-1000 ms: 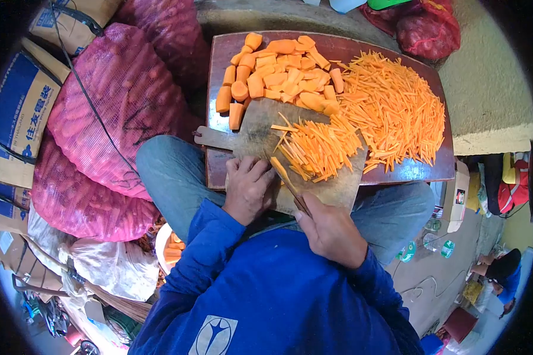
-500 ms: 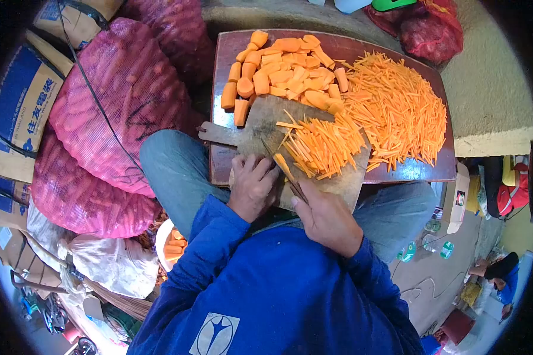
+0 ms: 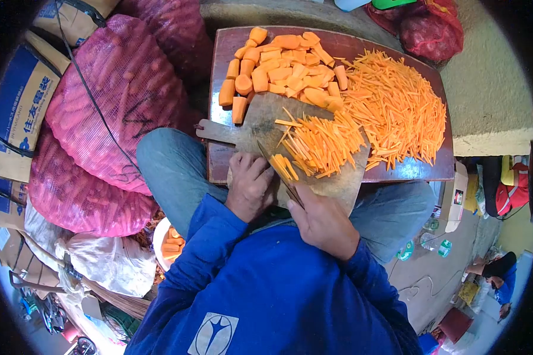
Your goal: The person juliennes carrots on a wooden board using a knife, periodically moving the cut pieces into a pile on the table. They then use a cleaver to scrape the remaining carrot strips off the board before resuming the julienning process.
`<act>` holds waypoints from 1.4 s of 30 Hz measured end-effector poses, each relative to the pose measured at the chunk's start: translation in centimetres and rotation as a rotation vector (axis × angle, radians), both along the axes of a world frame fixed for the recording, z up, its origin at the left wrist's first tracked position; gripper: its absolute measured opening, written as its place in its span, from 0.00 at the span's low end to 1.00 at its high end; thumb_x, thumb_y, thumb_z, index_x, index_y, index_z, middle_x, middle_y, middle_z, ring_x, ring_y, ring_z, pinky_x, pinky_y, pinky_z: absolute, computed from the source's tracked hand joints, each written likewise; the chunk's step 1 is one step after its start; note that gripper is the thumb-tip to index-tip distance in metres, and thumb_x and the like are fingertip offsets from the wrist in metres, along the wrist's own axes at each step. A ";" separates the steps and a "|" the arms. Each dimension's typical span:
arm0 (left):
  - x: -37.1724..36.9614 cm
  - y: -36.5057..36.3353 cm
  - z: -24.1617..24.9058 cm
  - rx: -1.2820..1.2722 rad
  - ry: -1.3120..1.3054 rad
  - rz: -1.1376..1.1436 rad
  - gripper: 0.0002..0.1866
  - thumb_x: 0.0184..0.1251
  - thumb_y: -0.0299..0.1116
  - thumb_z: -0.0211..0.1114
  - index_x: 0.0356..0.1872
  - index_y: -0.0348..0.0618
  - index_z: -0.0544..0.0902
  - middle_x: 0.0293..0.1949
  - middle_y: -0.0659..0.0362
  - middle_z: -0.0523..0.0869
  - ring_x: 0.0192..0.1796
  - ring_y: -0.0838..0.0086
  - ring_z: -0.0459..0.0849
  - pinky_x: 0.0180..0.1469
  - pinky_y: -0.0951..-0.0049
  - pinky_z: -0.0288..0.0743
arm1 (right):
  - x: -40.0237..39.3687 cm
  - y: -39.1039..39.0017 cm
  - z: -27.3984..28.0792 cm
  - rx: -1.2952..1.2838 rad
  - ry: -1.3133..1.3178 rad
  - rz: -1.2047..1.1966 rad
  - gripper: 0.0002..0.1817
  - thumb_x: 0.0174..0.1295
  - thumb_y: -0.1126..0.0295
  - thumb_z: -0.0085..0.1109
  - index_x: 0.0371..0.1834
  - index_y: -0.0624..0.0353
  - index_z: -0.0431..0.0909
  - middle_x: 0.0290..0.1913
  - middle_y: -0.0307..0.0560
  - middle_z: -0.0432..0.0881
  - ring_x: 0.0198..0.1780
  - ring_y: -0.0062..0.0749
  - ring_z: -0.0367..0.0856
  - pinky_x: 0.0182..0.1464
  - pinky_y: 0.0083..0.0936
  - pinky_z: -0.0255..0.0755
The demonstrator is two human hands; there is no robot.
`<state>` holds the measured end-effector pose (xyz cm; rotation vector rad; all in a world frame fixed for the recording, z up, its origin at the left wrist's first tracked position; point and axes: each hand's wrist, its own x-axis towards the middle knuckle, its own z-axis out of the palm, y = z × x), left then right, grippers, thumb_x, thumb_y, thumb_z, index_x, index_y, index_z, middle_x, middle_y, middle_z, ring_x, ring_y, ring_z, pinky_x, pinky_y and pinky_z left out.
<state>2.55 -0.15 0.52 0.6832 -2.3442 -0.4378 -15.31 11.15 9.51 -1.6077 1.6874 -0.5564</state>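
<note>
My right hand [image 3: 326,219] grips a knife [image 3: 289,188], its blade pointing up and left over the wooden cutting board [image 3: 331,188]. My left hand [image 3: 251,184] rests at the board's near left edge, left of the blade, fingers curled down; whatever lies beneath them is hidden. Just right of the blade, a few freshly cut carrot sticks [image 3: 285,167] lie on the board. Beyond them sits a larger heap of carrot sticks [image 3: 323,143].
The board lies on a dark red table [image 3: 217,160] with peeled carrot chunks [image 3: 290,65] and a big pile of carrot strips [image 3: 397,109]. Pink mesh sacks [image 3: 112,100] stand at left. A white bucket [image 3: 160,242] holds carrots. Another person [image 3: 503,278] is at far right.
The knife and my right hand have shifted slightly left and down. More cut sticks show beside the blade. My left hand stays nearly in place.
</note>
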 end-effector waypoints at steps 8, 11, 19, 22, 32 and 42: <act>0.1 0.0 -0.4 -0.023 0.020 0.003 0.21 0.50 0.24 0.77 0.49 0.38 0.89 0.46 0.54 0.84 0.52 0.53 0.81 0.61 0.46 0.68 | -0.2 -0.1 -0.3 -0.002 -0.016 -0.021 0.17 0.80 0.63 0.58 0.62 0.62 0.73 0.36 0.74 0.86 0.40 0.75 0.87 0.42 0.65 0.77; 0.3 -0.2 -0.2 -0.034 0.028 0.001 0.25 0.41 0.24 0.76 0.48 0.39 0.88 0.48 0.51 0.85 0.53 0.49 0.82 0.59 0.46 0.70 | -0.1 0.2 0.0 -0.036 -0.046 -0.016 0.18 0.81 0.61 0.57 0.62 0.64 0.71 0.36 0.77 0.86 0.40 0.79 0.86 0.43 0.68 0.78; 0.3 0.1 -0.2 -0.042 0.080 0.008 0.20 0.51 0.22 0.77 0.49 0.37 0.88 0.47 0.52 0.86 0.54 0.52 0.83 0.62 0.47 0.69 | -0.2 -0.6 0.0 -0.009 -0.044 -0.017 0.15 0.80 0.63 0.57 0.59 0.64 0.74 0.42 0.74 0.87 0.44 0.78 0.86 0.46 0.65 0.78; 0.1 0.2 -0.6 -0.038 0.114 0.023 0.17 0.53 0.22 0.78 0.47 0.38 0.88 0.45 0.53 0.86 0.52 0.53 0.84 0.60 0.50 0.71 | -0.9 -0.2 -0.5 -0.081 -0.201 -0.086 0.13 0.79 0.66 0.57 0.57 0.64 0.76 0.41 0.73 0.87 0.46 0.77 0.86 0.47 0.62 0.78; -0.3 0.1 -0.2 0.016 0.067 0.112 0.13 0.56 0.24 0.77 0.44 0.39 0.88 0.44 0.54 0.85 0.52 0.55 0.83 0.58 0.51 0.70 | -1.3 1.0 -0.7 -0.046 -0.168 -0.074 0.14 0.79 0.67 0.60 0.60 0.63 0.78 0.39 0.70 0.86 0.42 0.72 0.87 0.44 0.56 0.78; -0.3 0.1 0.0 -0.014 0.050 0.080 0.15 0.53 0.24 0.76 0.44 0.38 0.88 0.46 0.52 0.85 0.54 0.53 0.82 0.61 0.49 0.70 | -0.8 0.6 -0.3 -0.026 -0.019 -0.027 0.16 0.80 0.62 0.59 0.59 0.62 0.74 0.37 0.74 0.87 0.41 0.76 0.87 0.44 0.66 0.78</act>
